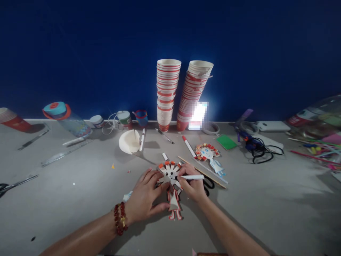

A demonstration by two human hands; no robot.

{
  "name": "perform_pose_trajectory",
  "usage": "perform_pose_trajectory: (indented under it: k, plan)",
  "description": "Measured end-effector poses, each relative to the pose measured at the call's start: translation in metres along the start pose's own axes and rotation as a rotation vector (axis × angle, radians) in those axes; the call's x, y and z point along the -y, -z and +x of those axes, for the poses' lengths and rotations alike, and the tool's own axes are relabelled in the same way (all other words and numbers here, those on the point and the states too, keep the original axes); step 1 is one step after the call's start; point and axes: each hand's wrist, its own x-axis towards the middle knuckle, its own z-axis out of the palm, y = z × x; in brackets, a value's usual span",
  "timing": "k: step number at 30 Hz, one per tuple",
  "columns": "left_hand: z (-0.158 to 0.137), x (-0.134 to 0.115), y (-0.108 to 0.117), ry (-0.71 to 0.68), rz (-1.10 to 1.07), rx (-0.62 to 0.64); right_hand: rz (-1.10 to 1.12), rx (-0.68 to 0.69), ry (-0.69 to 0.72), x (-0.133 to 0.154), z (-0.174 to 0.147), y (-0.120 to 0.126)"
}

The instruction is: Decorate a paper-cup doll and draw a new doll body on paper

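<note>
A paper doll (174, 203) lies flat on the grey table, with a round, fringed head tipped in orange-red, dark eyes and a red-edged body. My left hand (145, 195) rests beside and partly over it, fingers spread, touching the left of the head. In my right hand (193, 188) is a white marker (194, 177), pinched, its tip at the doll's face. Black scissor-like handles (210, 186) show partly behind my right hand. A white marker cap (165, 156) lies just above the head. Farther right is a second paper doll (206, 153) with blue drawing.
Two tall stacks of paper cups (167, 92) stand against the blue wall. A cut cup piece (129, 142), a red-capped marker (188, 146) and a wooden stick (213, 178) lie around the dolls. At far left are scissors (18, 184); a glue gun (247, 140) is at right.
</note>
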Motion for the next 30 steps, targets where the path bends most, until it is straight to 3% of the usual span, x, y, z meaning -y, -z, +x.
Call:
perform_pose_trajectory:
  k: [30]
  plan:
    - [-0.0003, -0.0001, -0.0008, 0.011, 0.004, 0.012, -0.050, 0.042, 0.076, 0.0006, 0.0016, -0.0026]
